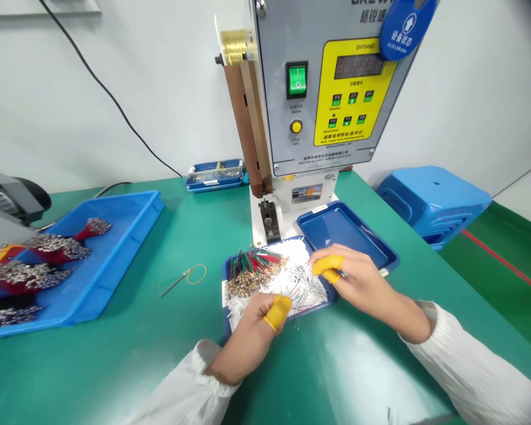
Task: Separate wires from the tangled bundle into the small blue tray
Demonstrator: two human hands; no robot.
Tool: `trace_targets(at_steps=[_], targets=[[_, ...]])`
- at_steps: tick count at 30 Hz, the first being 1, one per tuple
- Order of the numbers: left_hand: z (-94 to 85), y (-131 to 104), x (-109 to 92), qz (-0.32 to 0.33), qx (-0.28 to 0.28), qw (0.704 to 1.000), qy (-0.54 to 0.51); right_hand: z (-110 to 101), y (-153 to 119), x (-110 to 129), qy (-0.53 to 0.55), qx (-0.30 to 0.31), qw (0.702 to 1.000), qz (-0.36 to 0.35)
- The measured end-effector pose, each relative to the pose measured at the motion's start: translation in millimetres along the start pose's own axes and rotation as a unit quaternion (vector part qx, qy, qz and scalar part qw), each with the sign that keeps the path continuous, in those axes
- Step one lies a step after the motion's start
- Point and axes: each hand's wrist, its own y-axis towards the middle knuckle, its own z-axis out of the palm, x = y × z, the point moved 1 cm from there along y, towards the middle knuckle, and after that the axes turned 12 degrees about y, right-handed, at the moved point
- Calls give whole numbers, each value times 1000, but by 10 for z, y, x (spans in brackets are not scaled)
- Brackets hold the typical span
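My left hand [259,330] is closed at the front edge of a blue tray [225,313], a yellow finger cot on its thumb. My right hand [351,274] makes a pinch over the tray's right side, with yellow cots on two digits. Whatever sits between the fingertips of either hand is too small or hidden to name. A heap of thin white pieces [298,280] fills much of the tray. Red, green and black wires with brass-coloured ends [252,274] lie at its left. A few thin red and green wires [297,306] show between my hands.
Behind the tray stands a grey crimping machine [274,141] with a black die [269,221]. A second blue tray [345,233] is at right. Tweezers [174,283] and a yellow ring [197,274] lie left. A large blue bin [115,254] holds wire bundles. A blue stool [433,195] stands beyond the table.
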Motion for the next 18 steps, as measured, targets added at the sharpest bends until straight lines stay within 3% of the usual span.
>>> trace_targets(at_steps=[5, 13, 18], targets=[[-12, -10, -11, 1, -11, 1000, -27, -7, -1, -5, -13, 3, 1000, -7], [-43, 24, -42, 45, 17, 989, -140, -8, -4, -19, -37, 11, 999, -34], [-64, 29, -127, 24, 13, 986, -166, 5, 9, 23, -45, -15, 998, -39]])
